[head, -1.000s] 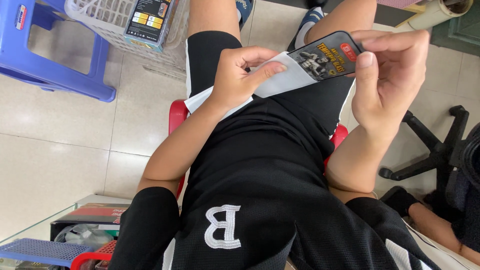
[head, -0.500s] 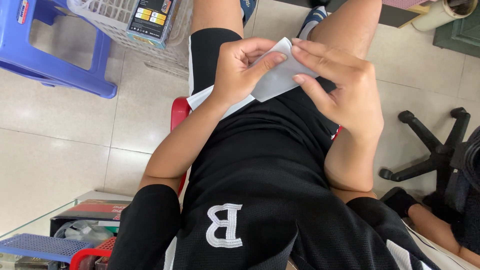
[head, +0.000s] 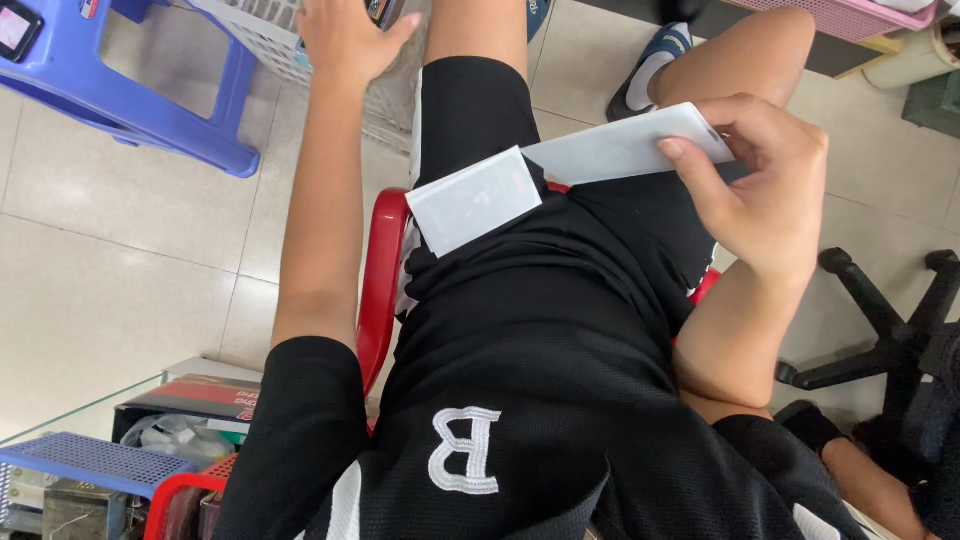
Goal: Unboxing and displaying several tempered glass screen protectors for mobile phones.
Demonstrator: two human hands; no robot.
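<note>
Since half a second ago the left hand (head: 345, 35) has let go of the white sleeve (head: 625, 147) and stretched out to the white mesh basket (head: 270, 40) at the top of the view; the right hand (head: 765, 195) now keeps the sleeve alone.

White sleeve — a flat rectangular pouch, held above the right thigh, clear of the lap. Long axis runs nearly level across the view, tilted slightly: the free end points toward the person's left and sits a little lower, the held end is higher on the right. Right thumb lies across the upper face near the held end, fingers curled beneath — clamped on the sleeve.

Second white pouch (head: 475, 200) — similar kind, lying flat on the black shorts (head: 560, 260) on the lap, just beside the sleeve's free end; cannot tell if the two touch. Its long axis rises toward the right.

Left hand: fingers spread and flat over a small dark package (head: 385, 10) at the basket's edge; whether it is gripped cannot be told, as the frame cuts it off.

Surroundings: red chair (head: 378, 280) under the person, blue plastic stool (head: 150, 95) on the tiled floor (head: 110, 290) to the left, black office-chair base (head: 890, 330) at right.
</note>
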